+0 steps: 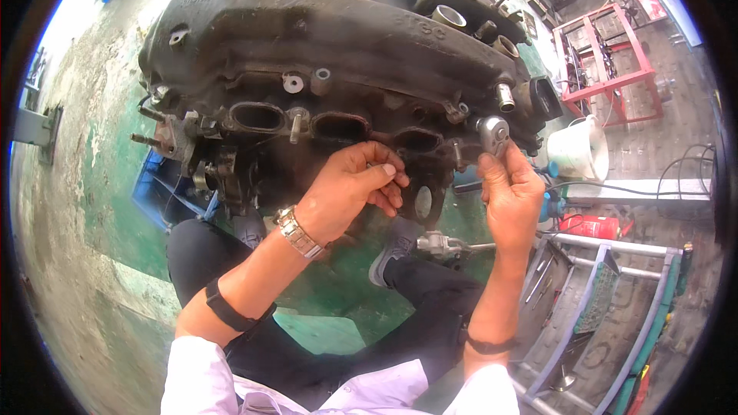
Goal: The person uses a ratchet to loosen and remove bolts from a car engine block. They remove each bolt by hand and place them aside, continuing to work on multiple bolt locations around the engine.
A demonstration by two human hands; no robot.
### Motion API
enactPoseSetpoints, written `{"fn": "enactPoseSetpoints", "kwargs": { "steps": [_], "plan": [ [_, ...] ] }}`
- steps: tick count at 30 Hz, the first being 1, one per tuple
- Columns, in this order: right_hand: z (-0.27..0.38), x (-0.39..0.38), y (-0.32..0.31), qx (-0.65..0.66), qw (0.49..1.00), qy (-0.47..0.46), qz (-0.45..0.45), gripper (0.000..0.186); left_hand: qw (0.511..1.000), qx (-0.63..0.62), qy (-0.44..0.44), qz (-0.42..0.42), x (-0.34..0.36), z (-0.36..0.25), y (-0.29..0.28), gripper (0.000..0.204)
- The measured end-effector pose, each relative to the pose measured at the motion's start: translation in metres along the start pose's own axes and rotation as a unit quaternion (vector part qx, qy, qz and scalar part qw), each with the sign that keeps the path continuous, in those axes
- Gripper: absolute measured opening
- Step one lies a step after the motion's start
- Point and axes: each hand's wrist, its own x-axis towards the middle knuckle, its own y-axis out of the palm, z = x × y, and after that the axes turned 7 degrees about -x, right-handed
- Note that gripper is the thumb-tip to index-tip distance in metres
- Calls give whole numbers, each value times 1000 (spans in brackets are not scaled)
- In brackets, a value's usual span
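A big, dark, greasy engine point(307, 34) fills the upper middle, with oval ports along its near side and round holes on top. My right hand point(509, 188) is closed around a silver ratchet wrench point(493, 135). The ratchet's round head sticks up past my fingers, close to the right end of the row of ports. Below the middle ports, my left hand point(361, 178) has its fingers curled and its thumb pressed to them. Whatever lies between those fingers is hidden. A short metal stud point(295, 129) stands out between two ports to the left of that hand.
A red metal frame point(613, 92) and a white bucket point(580, 147) stand on the right. Nearer are a red container point(590, 226) and a grey metal rack point(642, 272). A blue crate point(154, 188) sits below the engine's left end, above the green floor.
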Motion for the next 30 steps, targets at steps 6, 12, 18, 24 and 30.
{"fn": "enactPoseSetpoints", "kwargs": {
  "steps": [6,12,18,24,30],
  "plan": [
    [-4,8,-9,-33,998,-49,27,41,1000,-5,23,9,-7,-12,-9,16],
    [-2,16,-24,-74,995,0,74,40,999,-8,33,-6,-16,-23,-12,17],
    [0,25,-29,-65,988,-75,121,41,999,-4,36,-27,-26,-33,-16,18],
    [7,29,-27,-247,947,-174,105,35,999,-14,19,-45,-31,-37,-22,16],
    [17,52,-42,-427,846,-286,142,30,995,-29,3,-90,-36,-40,-29,15]
  ]
}}
